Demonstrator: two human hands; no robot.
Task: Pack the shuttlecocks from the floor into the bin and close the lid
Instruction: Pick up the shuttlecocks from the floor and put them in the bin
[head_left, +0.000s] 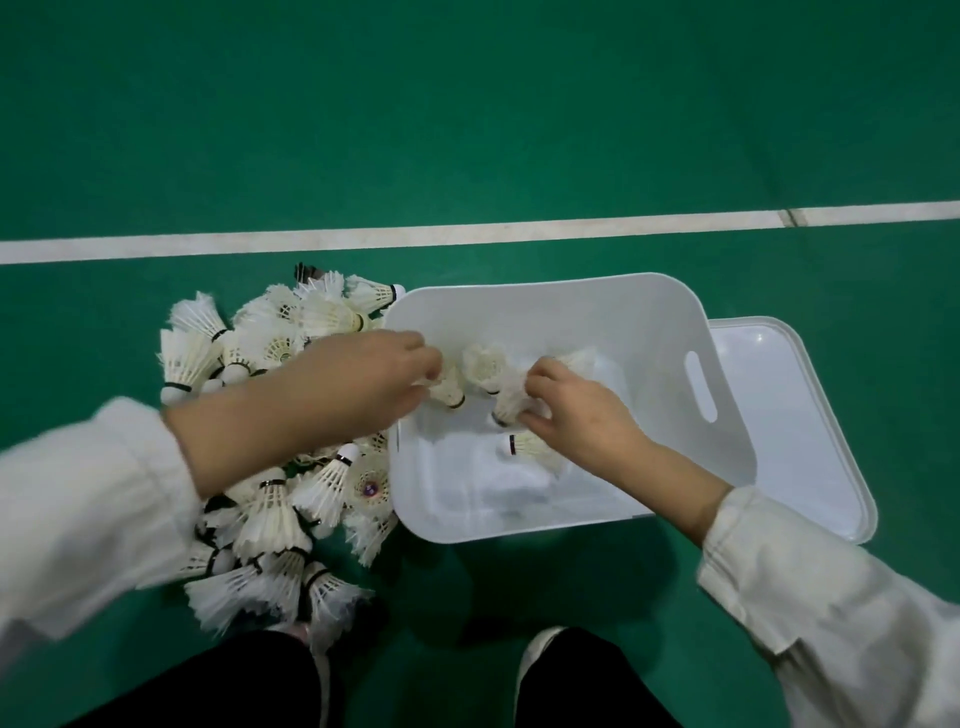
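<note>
A white plastic bin stands open on the green floor, with a few white shuttlecocks inside. My left hand reaches over the bin's left rim and pinches a shuttlecock. Inside the bin, my right hand grips another shuttlecock. One more shuttlecock lies on the bin's bottom, below my right hand. A pile of several white feather shuttlecocks lies on the floor left of the bin, partly hidden by my left arm. The white lid lies flat on the floor, to the right of the bin and partly under it.
A white court line crosses the green floor behind the bin. My dark-trousered legs and a white shoe are at the bottom edge, close to the bin's near side.
</note>
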